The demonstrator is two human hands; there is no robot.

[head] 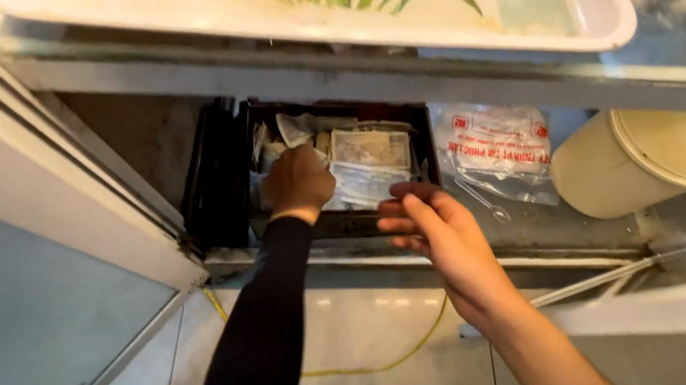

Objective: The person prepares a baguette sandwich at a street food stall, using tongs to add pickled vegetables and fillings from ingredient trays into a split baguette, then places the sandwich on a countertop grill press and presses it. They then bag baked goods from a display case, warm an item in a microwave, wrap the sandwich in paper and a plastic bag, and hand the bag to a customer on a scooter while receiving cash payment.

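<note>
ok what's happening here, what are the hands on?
A person is reaching into a dark open box on a shelf under the counter. The left hand, in a black sleeve, is inside the box on a pile of paper notes. The right hand is open at the box's front edge. A clear plastic bag and a cream tub on its side lie to the right.

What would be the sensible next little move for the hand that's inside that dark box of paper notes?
Probably closing the left hand on the notes beneath it and lifting. It already rests inside the open dark box on the pile, while the right hand steadies the box's front edge.
</note>
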